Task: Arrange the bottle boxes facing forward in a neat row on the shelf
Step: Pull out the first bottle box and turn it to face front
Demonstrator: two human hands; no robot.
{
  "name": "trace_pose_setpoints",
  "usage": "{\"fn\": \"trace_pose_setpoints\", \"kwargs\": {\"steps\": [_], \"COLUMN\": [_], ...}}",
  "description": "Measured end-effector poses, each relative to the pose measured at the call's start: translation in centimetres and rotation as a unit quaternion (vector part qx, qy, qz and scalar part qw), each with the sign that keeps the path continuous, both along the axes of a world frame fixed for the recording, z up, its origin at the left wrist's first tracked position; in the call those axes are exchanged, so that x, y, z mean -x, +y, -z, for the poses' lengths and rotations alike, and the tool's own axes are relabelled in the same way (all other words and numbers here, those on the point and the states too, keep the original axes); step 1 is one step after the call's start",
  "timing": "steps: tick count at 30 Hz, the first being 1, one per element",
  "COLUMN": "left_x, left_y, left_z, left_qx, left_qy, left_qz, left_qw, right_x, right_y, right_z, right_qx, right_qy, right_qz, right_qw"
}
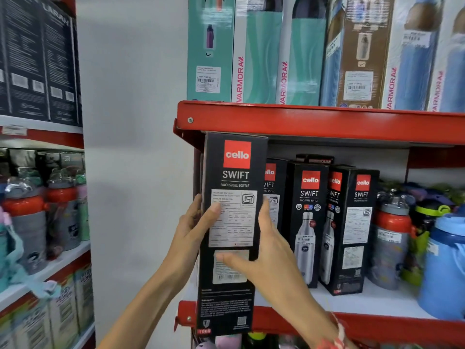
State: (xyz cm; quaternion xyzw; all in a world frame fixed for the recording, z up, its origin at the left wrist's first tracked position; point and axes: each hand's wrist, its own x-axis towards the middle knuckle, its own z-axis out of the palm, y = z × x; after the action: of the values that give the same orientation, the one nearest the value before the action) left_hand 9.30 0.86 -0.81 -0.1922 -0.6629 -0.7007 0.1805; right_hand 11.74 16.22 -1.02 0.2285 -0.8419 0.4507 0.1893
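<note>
I hold a tall black Cello Swift bottle box [232, 172] upright in front of the left end of the red shelf [377, 321]. Its label side with white text panels faces me, and its bottom hangs below the shelf's front lip. My left hand [193, 222] grips its left edge. My right hand [269, 250] holds its right edge, thumb across the lower sticker. Behind it stands a partly hidden box [273, 187]. To the right stand three more black boxes: one [308, 222] shows its bottle picture, another [333, 222] is angled, and the last [358, 230] shows its label side.
Loose bottles stand on the shelf's right part: a red and grey one [390, 243] and a blue jug [445, 268]. The red shelf above [314, 119] carries teal and blue Varmora boxes [256, 59]. A white wall [130, 147] lies left, then another rack of bottles [32, 217].
</note>
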Motion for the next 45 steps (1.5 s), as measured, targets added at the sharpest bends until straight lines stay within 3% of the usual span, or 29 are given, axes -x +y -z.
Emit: {"fn": "trace_pose_setpoints", "kwargs": {"steps": [6, 12, 21, 28, 45], "left_x": [-1.0, -0.1, 3.8, 6.3, 9.2], "left_y": [-0.5, -1.8, -3.3, -4.0, -2.7], "left_z": [-0.7, -0.3, 0.1, 0.9, 2.6], "left_qx": [0.03, 0.062, 0.096, 0.104, 0.119], "left_qy": [0.012, 0.034, 0.068, 0.065, 0.043], "left_qz": [-0.071, -0.006, -0.09, -0.118, -0.151], "left_qw": [0.997, 0.997, 0.989, 0.985, 0.98], "right_x": [-0.5, 3.9, 9.9, 11.9, 14.7], "right_y": [0.9, 1.9, -0.4, -1.7, -2.9], "right_z": [-1.5, -2.3, -1.4, -1.0, 2.5], "right_qx": [-0.059, -0.068, 0.008, -0.012, 0.041], "right_qy": [-0.021, -0.021, -0.04, -0.042, -0.007], "right_qz": [0.041, -0.014, -0.087, -0.095, 0.003], "right_qw": [0.997, 0.997, 0.995, 0.995, 0.999]}}
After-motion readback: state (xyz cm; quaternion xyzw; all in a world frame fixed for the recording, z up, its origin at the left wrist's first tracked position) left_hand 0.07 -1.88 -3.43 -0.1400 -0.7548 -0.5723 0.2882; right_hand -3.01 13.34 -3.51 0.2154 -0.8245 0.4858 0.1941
